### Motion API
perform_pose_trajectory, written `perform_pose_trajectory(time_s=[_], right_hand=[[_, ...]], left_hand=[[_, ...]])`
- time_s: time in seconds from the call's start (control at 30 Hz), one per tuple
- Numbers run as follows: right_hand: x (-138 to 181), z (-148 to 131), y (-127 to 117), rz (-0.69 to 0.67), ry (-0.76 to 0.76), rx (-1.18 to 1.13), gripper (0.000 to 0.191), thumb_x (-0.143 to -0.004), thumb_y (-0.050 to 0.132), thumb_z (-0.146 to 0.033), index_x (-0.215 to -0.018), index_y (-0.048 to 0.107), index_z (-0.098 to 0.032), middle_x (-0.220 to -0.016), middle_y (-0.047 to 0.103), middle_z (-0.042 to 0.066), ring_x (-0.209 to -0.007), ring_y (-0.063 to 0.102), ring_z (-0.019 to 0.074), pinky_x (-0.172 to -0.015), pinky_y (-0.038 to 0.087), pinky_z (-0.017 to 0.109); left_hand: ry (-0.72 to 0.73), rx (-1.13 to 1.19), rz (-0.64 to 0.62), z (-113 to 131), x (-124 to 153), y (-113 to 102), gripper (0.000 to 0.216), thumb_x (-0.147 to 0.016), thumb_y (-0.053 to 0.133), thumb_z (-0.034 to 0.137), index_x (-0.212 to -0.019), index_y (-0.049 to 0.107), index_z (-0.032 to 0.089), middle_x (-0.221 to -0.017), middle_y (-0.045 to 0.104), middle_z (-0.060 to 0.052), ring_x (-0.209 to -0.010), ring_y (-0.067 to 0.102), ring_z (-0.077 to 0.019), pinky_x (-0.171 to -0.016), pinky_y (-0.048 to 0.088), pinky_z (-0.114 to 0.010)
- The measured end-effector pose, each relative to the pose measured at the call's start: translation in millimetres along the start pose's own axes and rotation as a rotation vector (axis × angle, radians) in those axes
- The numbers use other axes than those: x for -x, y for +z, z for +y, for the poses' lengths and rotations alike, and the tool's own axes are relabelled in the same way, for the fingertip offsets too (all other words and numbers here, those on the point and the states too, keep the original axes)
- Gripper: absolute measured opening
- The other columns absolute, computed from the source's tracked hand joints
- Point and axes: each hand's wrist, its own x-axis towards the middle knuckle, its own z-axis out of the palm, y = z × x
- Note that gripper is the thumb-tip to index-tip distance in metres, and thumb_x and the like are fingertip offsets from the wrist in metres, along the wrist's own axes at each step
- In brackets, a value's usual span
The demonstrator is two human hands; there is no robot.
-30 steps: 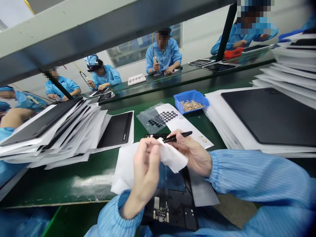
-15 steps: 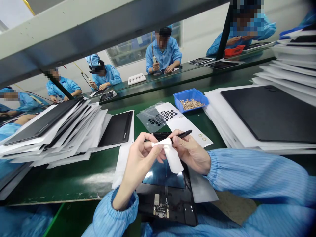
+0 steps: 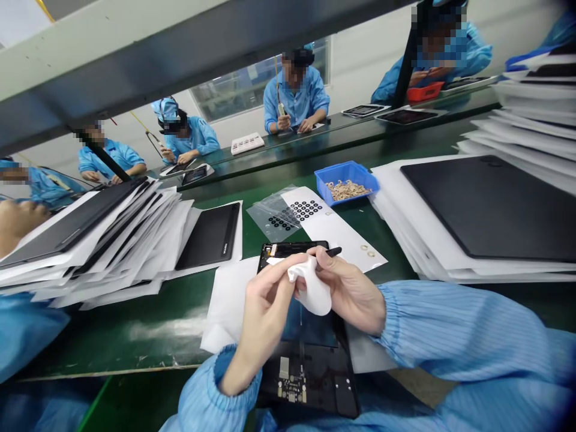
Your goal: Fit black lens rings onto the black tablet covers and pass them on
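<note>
My left hand (image 3: 270, 294) is closed, its thumb and fingers pinching a small soft white piece (image 3: 317, 294) that looks like a wiping cloth. My right hand (image 3: 353, 285) meets it at the cloth's upper edge and also grips a slim black pen-like tool (image 3: 334, 251), mostly hidden by the fingers. The cloth's rounded end hangs between both hands. Below them lies an opened black tablet (image 3: 315, 372) with its circuit board and a bluish-black panel showing. It lies on a white sheet (image 3: 225, 300) and reaches over the table's front edge.
On the left, tablets and white sheets form a pile (image 3: 121, 234); another black tablet (image 3: 209, 237) lies beside it. A blue bin (image 3: 346, 171) of small tan rings and a paper with black rings (image 3: 344, 231) lie ahead. More stacked tablets (image 3: 490, 210) stand right. Co-workers sit across the bench.
My left hand has shifted right and closer to my right hand, and the cloth is more bunched. Less of the black tool shows. A co-worker's hand at far left has moved into clearer view.
</note>
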Motion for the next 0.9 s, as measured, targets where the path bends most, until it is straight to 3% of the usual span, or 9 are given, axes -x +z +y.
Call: perform_pose_trajectory(time_s=[0.1, 0.17, 0.33, 0.43, 0.53, 0.6, 0.7, 0.8, 0.9], right_hand=[[1.2, 1.1, 6.3, 0.032, -0.024, -0.019, 0.031, -0.068, 0.072, -0.045, -0.080, 0.058, -0.020, -0.068, 0.062, -0.002, -0.060, 0.060, 0.0150, -0.057, 0.051, 0.031], [1.6, 5.5, 10.3, 0.056, -0.048, -0.034, 0.026, -0.068, 0.074, -0.041, -0.078, 0.060, -0.021, -0.068, 0.062, -0.003, -0.058, 0.058, 0.0125, -0.057, 0.050, 0.028], [-0.8, 11.5, 6.9, 0.057, -0.144, 0.022, 0.019, -0.067, 0.075, -0.034, -0.080, 0.066, -0.023, -0.084, 0.067, -0.002, -0.081, 0.061, 0.0137, -0.080, 0.049, 0.030], [-2.4, -4.9, -4.4, 0.022, -0.229, 0.338, 0.026, -0.079, 0.062, -0.043, -0.096, 0.065, -0.022, -0.102, 0.066, 0.004, -0.099, 0.059, 0.0194, -0.092, 0.043, 0.038], [0.0, -23.5, -8.9, 0.054, -0.529, 0.848, 0.033, -0.088, 0.051, -0.039, -0.117, 0.055, -0.024, -0.121, 0.058, 0.006, -0.117, 0.049, 0.0212, -0.103, 0.033, 0.040], [3.5, -26.3, -4.6, -0.111, -0.646, 1.108, 0.047, -0.087, 0.052, -0.040, -0.130, 0.044, -0.023, -0.136, 0.046, 0.008, -0.128, 0.038, 0.0234, -0.107, 0.027, 0.041], [8.2, -15.4, 6.2, -0.375, -0.580, 1.199, 0.063, -0.087, 0.052, -0.040, -0.141, 0.026, -0.021, -0.141, 0.040, 0.010, -0.129, 0.037, 0.0243, -0.106, 0.031, 0.040], [11.4, -1.5, 13.0, -0.323, -0.471, 1.138, 0.061, -0.091, 0.046, -0.034, -0.143, 0.018, -0.021, -0.133, 0.050, 0.010, -0.120, 0.048, 0.0229, -0.101, 0.037, 0.038], [15.5, 4.7, 15.6, -0.217, -0.395, 1.097, 0.046, -0.092, 0.043, -0.035, -0.135, 0.034, -0.022, -0.127, 0.054, 0.009, -0.115, 0.052, 0.0235, -0.098, 0.039, 0.038]], left_hand=[[-0.034, 0.070, 0.014, -2.4, 7.6, 5.3, 0.031, -0.091, 0.047, 0.034, -0.114, 0.061, 0.019, -0.105, 0.061, -0.008, -0.091, 0.056, -0.0172, -0.075, 0.046, -0.024], [-0.053, 0.140, 0.060, -3.9, 9.0, 9.9, 0.033, -0.090, 0.047, 0.037, -0.113, 0.062, 0.018, -0.114, 0.058, -0.009, -0.095, 0.055, -0.0189, -0.075, 0.046, -0.025], [-0.043, 0.183, 0.219, -6.5, 4.1, 9.0, 0.027, -0.090, 0.049, 0.036, -0.097, 0.067, 0.017, -0.101, 0.062, -0.007, -0.074, 0.055, -0.0132, -0.062, 0.045, -0.022], [-0.026, 0.161, 0.275, -5.2, 1.1, -1.7, 0.025, -0.089, 0.050, 0.036, -0.090, 0.066, 0.017, -0.087, 0.062, -0.004, -0.062, 0.051, -0.0105, -0.053, 0.041, -0.020], [-0.026, 0.099, 0.253, 0.0, -0.5, -7.3, 0.025, -0.090, 0.049, 0.036, -0.087, 0.066, 0.018, -0.080, 0.061, -0.001, -0.056, 0.047, -0.0085, -0.049, 0.037, -0.020], [0.007, 0.025, 0.185, 4.5, -0.5, -5.0, 0.024, -0.090, 0.048, 0.034, -0.087, 0.066, 0.018, -0.081, 0.061, -0.001, -0.060, 0.049, -0.0090, -0.053, 0.039, -0.020], [0.093, -0.059, 0.121, 7.9, 2.0, 3.3, 0.023, -0.091, 0.047, 0.028, -0.087, 0.067, 0.018, -0.084, 0.060, -0.002, -0.075, 0.054, -0.0128, -0.068, 0.044, -0.022], [0.152, -0.139, 0.157, 3.3, 7.4, 10.2, 0.021, -0.091, 0.045, 0.024, -0.090, 0.065, 0.017, -0.087, 0.060, -0.004, -0.080, 0.055, -0.0146, -0.072, 0.044, -0.024], [0.253, -0.336, 0.236, -4.6, 12.8, 14.1, 0.019, -0.090, 0.046, 0.019, -0.084, 0.064, 0.018, -0.072, 0.051, -0.001, -0.064, 0.049, -0.0118, -0.059, 0.041, -0.023]])
